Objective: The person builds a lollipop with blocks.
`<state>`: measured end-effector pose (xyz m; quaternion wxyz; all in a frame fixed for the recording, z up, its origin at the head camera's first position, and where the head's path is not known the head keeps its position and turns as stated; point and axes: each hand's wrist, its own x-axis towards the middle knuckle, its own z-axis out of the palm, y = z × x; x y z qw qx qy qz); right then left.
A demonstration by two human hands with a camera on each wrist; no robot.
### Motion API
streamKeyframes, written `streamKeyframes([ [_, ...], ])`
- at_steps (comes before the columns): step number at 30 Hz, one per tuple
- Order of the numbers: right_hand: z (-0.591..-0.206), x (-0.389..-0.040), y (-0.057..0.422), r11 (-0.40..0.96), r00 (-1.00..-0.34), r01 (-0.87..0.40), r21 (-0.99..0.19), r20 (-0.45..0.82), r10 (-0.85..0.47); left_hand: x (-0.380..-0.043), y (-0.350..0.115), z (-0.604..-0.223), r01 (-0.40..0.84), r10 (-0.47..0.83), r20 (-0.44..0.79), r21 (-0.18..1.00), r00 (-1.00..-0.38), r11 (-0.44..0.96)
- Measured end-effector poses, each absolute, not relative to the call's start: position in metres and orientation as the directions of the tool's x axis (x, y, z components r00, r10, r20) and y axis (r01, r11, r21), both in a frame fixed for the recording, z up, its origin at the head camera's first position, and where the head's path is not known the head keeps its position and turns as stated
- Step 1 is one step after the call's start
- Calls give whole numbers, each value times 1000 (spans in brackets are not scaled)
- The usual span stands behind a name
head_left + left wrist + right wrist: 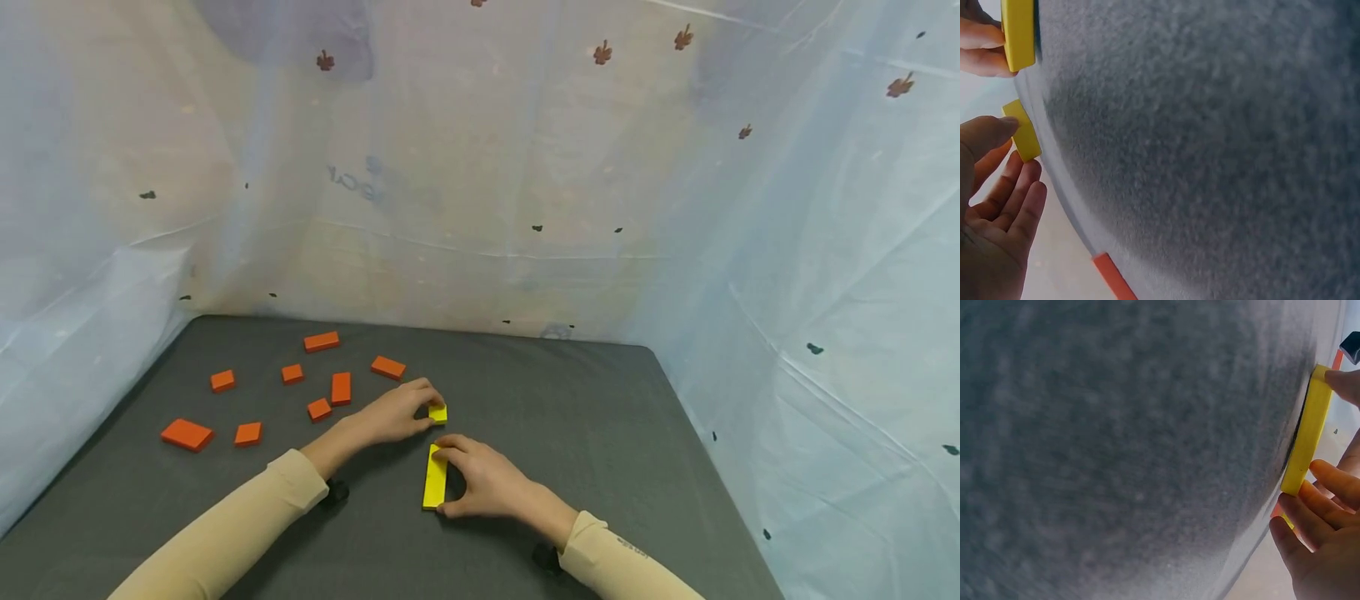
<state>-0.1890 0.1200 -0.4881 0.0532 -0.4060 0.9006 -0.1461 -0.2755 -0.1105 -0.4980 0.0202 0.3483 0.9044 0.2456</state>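
Note:
Near the middle of the table, my left hand (397, 414) pinches a small yellow block (438, 414) between thumb and fingers. In the left wrist view the thumb lies on one face of that yellow block (1022, 130), with fingertips at its lower end. Just nearer to me, my right hand (487, 479) holds a long yellow block (434, 479) by its two ends, thumb at the near end and fingers at the far one. The right wrist view shows this long yellow block (1307, 434) close over the dark cloth, spanned lengthwise by thumb and fingers.
Several orange blocks lie scattered on the left of the dark table (600, 433), among them a large one (187, 434) and an upright-lying rectangle (341, 388). The closest to my left hand is an orange block (387, 367). Pale plastic sheeting (450, 167) hangs around the table.

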Motion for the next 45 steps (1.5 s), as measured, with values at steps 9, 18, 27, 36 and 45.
streamKeyframes([
  [9,-492,-188,122,638,-670,-720,-273,33,-742,-272,-106,-505,629,663,100,448,-742,636],
  [18,-493,-184,123,645,-683,-714,-273,67,-728,-271,-105,-506,610,655,85,470,-750,638],
  [27,-491,-184,123,647,-688,-708,-283,67,-723,-274,-108,-510,614,658,105,492,-745,617],
  [36,-491,-186,124,646,-688,-707,-287,71,-722,-275,-110,-513,628,686,96,509,-721,588],
  [45,-491,-188,125,649,-689,-705,-286,59,-722,-271,-111,-511,636,695,103,514,-712,576],
])
